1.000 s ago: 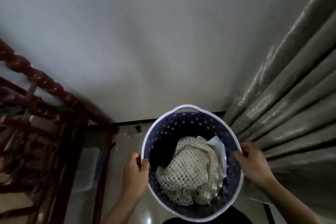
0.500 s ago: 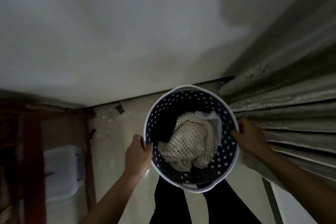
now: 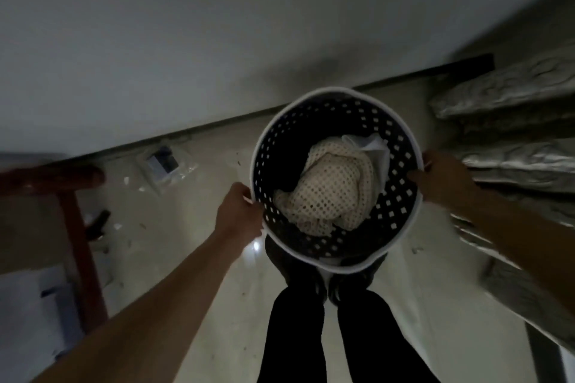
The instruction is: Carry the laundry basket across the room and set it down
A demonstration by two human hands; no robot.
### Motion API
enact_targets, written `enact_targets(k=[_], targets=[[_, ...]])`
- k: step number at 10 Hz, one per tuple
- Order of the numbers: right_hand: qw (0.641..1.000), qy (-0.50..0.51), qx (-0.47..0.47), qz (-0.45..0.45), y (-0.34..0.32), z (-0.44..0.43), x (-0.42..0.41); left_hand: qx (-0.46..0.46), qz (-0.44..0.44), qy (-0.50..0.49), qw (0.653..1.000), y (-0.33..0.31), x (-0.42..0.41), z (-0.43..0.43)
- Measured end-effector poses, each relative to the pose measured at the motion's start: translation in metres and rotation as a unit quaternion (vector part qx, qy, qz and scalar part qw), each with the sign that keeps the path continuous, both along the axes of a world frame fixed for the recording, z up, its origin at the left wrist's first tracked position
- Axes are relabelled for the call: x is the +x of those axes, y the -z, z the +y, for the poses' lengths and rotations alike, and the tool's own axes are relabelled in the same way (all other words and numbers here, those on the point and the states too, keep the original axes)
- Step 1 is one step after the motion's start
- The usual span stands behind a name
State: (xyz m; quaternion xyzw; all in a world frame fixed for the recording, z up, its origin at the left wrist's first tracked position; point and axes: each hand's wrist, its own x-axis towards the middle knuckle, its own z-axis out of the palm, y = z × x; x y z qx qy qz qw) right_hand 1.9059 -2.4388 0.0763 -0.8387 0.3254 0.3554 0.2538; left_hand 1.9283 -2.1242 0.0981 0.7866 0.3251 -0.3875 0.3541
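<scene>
A round dark-blue perforated laundry basket with a white rim hangs low over the pale floor, just ahead of my dark-trousered legs. Inside it lies a cream mesh cloth with a white piece of fabric behind it. My left hand grips the rim on the left side. My right hand grips the rim on the right side. I cannot tell whether the basket's bottom touches the floor.
A white wall with a dark skirting board runs close behind the basket. Grey curtain folds hang at the right. A dark-red wooden furniture frame stands at the left, with a clear plastic packet and small scraps on the floor nearby.
My view has tipped down toward the floor. The basket has dropped lower, with both arms stretched out further; my legs have come into sight under it. Both hands keep their grip.
</scene>
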Motion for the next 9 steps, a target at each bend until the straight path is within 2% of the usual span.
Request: enact_targets(k=[2,5,6,8,9], targets=[[0.999,0.026,0.001,-0.027,0.081,-0.008,0.026,-0.003,0.005,-0.019,1.0,0.078,0.029,-0.009],[0.996,0.072,0.037,-0.029,0.103,-0.023,0.036,-0.089,0.071,-0.08,0.99,0.08,0.048,-0.014],[0.997,0.063,0.041,-0.021,0.084,-0.02,0.038,-0.1,0.095,-0.085,0.987,0.071,0.047,-0.017],[0.991,0.091,0.093,-0.036,0.033,-0.024,0.028,-0.061,0.083,-0.034,0.994,0.034,0.027,-0.026],[0.978,0.117,0.147,-0.093,-0.023,-0.024,0.017,-0.041,0.075,0.028,0.996,-0.015,0.008,-0.027]])
